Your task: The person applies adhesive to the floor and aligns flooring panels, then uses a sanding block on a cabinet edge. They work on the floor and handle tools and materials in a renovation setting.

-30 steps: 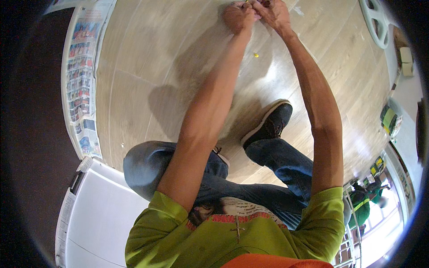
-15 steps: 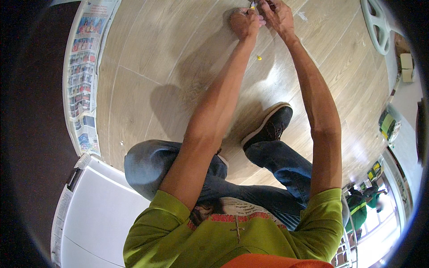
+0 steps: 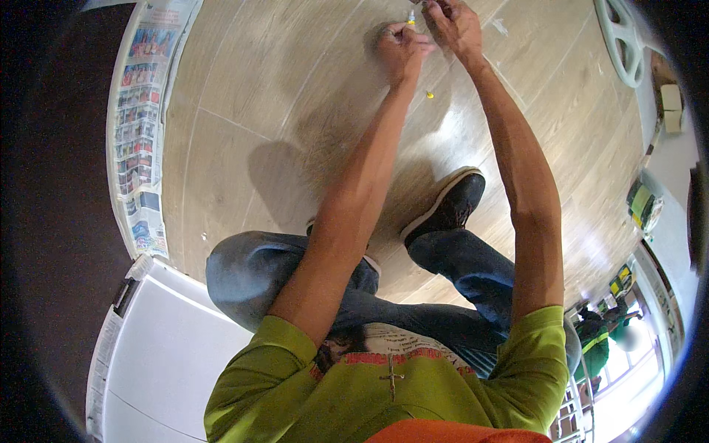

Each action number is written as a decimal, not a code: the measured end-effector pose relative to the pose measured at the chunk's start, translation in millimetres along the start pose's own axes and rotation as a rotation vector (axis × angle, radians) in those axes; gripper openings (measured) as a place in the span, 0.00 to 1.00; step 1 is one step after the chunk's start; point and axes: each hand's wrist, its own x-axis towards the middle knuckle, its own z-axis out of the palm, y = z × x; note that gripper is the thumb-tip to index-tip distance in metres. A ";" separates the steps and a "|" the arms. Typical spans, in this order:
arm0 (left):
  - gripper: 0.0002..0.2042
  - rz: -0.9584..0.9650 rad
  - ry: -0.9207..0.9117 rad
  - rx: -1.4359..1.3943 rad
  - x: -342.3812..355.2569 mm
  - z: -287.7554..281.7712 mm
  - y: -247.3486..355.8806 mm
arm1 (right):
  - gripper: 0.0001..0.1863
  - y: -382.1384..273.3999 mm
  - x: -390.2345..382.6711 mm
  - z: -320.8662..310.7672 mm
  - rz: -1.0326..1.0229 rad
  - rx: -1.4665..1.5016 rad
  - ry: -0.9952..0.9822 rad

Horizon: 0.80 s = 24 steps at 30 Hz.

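On the tiled, wood-look floor (image 3: 229,155), my left hand (image 3: 401,49) is closed with a small yellow-and-white piece (image 3: 410,18) at its fingertips near the top edge. Just to its right, my right hand (image 3: 455,31) has its fingers bent and pinched together; what they hold is too small or hidden to tell. A separate small yellow piece (image 3: 430,95) lies on the floor between my forearms, below both hands. My dark shoe (image 3: 450,207) rests on the floor beneath my arms.
A newspaper-covered edge (image 3: 136,118) runs along the left, above a white panel (image 3: 170,332). At the right are a pale plastic frame (image 3: 624,48), a cream block (image 3: 670,107) and packages (image 3: 642,203). A person in green (image 3: 594,343) is behind a white metal rack (image 3: 572,413) at lower right.
My left hand has moved slightly down with the small piece and now sits a little apart from my right hand, whereas the two were together a second ago.
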 end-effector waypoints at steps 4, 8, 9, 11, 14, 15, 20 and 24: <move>0.05 0.091 0.050 -0.035 -2.6 -11.5 2.9 | 0.16 6.7 1.0 0.5 -0.099 0.019 -0.040; 0.09 0.090 0.082 -0.015 8.0 -30.4 16.4 | 0.26 16.6 -21.5 32.5 -0.028 0.399 0.221; 0.09 0.108 0.097 -0.006 9.3 -36.5 21.9 | 0.29 13.0 -28.9 35.7 0.078 0.522 0.151; 0.10 0.143 0.127 0.014 11.7 -45.6 31.4 | 0.32 6.1 -35.9 44.2 0.228 0.766 0.076; 0.11 0.121 0.155 0.025 16.0 -56.0 38.6 | 0.31 14.7 -39.3 57.1 0.242 1.063 0.043; 0.12 0.111 0.154 0.019 16.8 -60.0 40.6 | 0.29 17.4 -38.7 57.0 0.285 1.070 0.025; 0.14 0.087 0.126 0.069 12.3 -70.8 41.0 | 0.20 25.1 -24.3 44.3 0.484 0.748 -0.036; 0.14 0.066 0.124 0.072 8.2 -84.4 42.5 | 0.22 5.0 -20.4 26.3 0.577 0.825 -0.217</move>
